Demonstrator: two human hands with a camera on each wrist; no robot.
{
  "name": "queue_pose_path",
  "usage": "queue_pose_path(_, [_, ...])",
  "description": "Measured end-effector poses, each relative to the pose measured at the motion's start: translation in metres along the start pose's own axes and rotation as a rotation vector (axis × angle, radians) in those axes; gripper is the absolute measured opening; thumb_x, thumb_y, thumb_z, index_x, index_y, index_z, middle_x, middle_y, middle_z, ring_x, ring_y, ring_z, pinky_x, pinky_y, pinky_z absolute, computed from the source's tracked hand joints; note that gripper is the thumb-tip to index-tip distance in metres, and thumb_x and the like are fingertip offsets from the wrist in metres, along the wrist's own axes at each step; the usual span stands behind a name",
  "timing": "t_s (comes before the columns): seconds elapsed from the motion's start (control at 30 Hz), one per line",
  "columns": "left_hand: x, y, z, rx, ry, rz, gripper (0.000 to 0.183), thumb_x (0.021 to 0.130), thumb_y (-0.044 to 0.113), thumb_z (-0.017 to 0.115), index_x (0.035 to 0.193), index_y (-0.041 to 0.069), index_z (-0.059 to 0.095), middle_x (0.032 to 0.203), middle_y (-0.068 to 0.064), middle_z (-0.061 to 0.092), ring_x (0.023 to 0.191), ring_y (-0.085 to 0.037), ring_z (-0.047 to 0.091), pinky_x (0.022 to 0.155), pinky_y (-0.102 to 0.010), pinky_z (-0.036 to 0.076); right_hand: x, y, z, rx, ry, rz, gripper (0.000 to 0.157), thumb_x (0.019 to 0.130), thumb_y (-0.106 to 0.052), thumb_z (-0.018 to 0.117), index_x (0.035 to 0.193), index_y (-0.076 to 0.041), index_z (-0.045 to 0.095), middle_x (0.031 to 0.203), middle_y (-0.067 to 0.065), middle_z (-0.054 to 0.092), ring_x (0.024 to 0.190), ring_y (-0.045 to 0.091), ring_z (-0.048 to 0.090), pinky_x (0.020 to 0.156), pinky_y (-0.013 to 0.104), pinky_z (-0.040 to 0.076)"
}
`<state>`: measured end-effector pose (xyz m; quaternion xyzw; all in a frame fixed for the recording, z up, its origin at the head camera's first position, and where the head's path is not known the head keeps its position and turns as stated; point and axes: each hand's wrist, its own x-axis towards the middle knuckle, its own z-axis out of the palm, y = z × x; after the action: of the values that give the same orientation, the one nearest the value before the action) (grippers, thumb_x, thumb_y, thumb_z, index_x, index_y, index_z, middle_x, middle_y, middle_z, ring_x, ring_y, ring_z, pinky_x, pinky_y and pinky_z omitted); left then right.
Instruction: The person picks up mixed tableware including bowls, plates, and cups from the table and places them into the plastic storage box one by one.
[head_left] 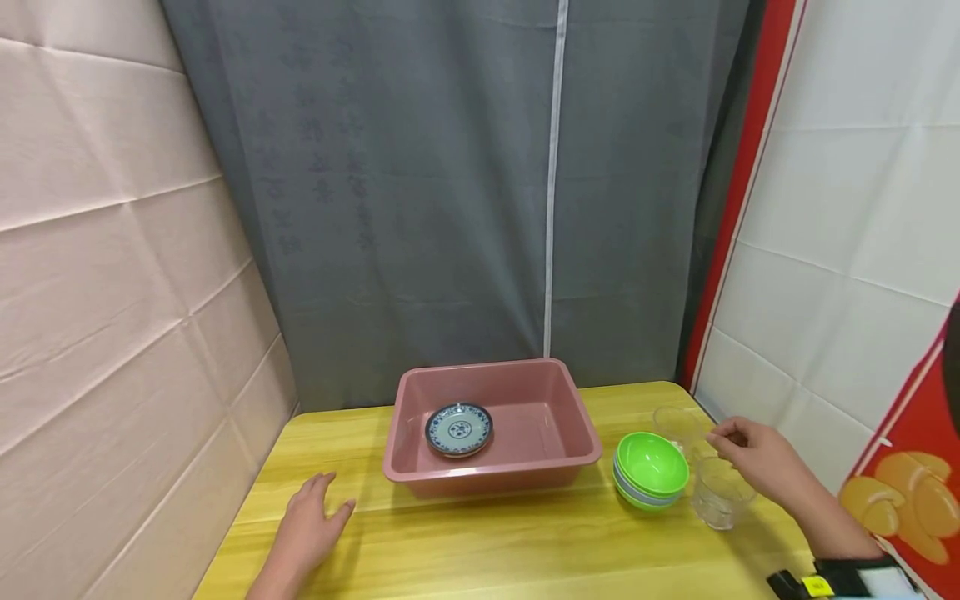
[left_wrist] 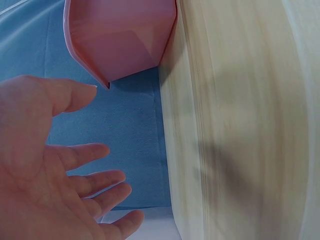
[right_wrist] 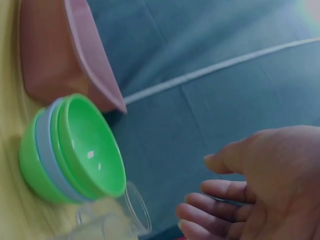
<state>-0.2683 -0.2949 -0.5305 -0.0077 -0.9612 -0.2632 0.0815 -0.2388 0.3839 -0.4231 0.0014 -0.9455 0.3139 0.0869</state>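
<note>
Above the left part of the table, my left hand (head_left: 307, 525) has its fingers spread and nothing in them; its bare palm (left_wrist: 30, 185) shows in the left wrist view. My right hand (head_left: 761, 462) hovers over the right side, close to two clear glass cups, its fingers loosely bent around nothing. The nearer cup (head_left: 718, 504) stands just below that hand, while the farther cup (head_left: 675, 422) is partly hidden behind a stack of green and grey-blue bowls (head_left: 651, 465). In the right wrist view the bowls (right_wrist: 92, 145) lie left of the fingers.
A pink plastic basin (head_left: 495, 483) stands at the table's back middle, with blue-and-white patterned plates (head_left: 459, 428) stacked inside on its left. Behind the wooden table (head_left: 480, 550) hangs a grey curtain (head_left: 420, 208); pale cloth walls stand at both sides.
</note>
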Motion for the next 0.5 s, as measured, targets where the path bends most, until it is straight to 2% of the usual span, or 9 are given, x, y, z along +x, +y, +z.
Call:
queue_pose_path(0.1, [0.000,0.000,0.000,-0.001,-0.006,-0.004,0.071,0.105,0.030,0.074,0.155,-0.013,0.048,0.159,-0.044,0.042,0.144,-0.066,0.042,0.115,-0.077,0.040,0.001,0.013,-0.002,-0.085,0.045,-0.007,0.028,0.111,-0.021,0.068,0.110,0.007,0.070,0.098,0.015,0.074,0.089,0.032,0.070,0.073,0.047,0.059])
queue_pose_path(0.23, [0.000,-0.001,0.001,-0.001,-0.005,0.003,0.071,0.105,0.030,0.074,0.155,-0.013,0.048,0.159,-0.044,0.042,0.144,-0.066,0.042,0.115,-0.077,0.039,0.004,0.029,0.002,-0.166,0.046,0.012,0.029,0.104,-0.016,0.074,0.109,0.012,0.067,0.093,0.017,0.072,0.088,0.037,0.069,0.077,0.058,0.060])
queue_pose_path(0.5, [-0.003,-0.001,0.003,0.000,-0.004,0.009,0.070,0.105,0.031,0.074,0.154,-0.013,0.050,0.158,-0.045,0.042,0.143,-0.067,0.042,0.115,-0.077,0.039,0.006,0.059,0.013,-0.236,-0.009,0.039,0.036,0.097,-0.014,0.078,0.111,0.018,0.065,0.094,0.026,0.071,0.088,0.043,0.070,0.080,0.063,0.058])
